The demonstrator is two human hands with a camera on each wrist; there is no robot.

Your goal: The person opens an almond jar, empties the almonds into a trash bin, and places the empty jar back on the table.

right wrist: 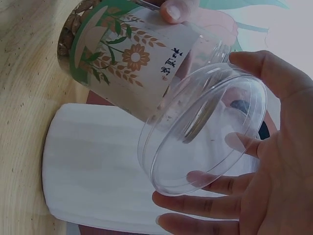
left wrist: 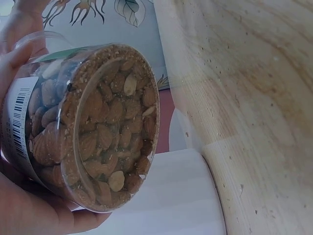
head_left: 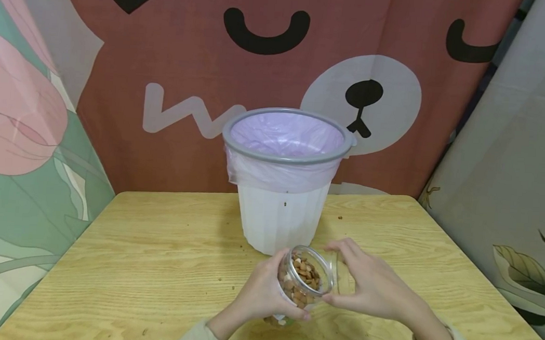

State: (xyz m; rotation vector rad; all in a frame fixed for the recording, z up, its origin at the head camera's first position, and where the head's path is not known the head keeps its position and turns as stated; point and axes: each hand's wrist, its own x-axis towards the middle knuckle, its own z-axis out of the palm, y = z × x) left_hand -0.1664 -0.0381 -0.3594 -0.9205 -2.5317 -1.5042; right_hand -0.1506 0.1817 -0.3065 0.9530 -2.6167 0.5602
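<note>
Jar: while the left hand curls fingers round it, almonds crowd beside them!
Lid: there, the right hand pinches its rim.
Bin: beyond all fingertips.

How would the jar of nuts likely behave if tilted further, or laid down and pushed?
The jar is probably fairly stiff, as its wall looks round where the left hand grips it. Laid on its side, it may roll, since the body is cylindrical. Tilted further, it would likely spill nuts, with its clear lid off in the right hand.
</note>
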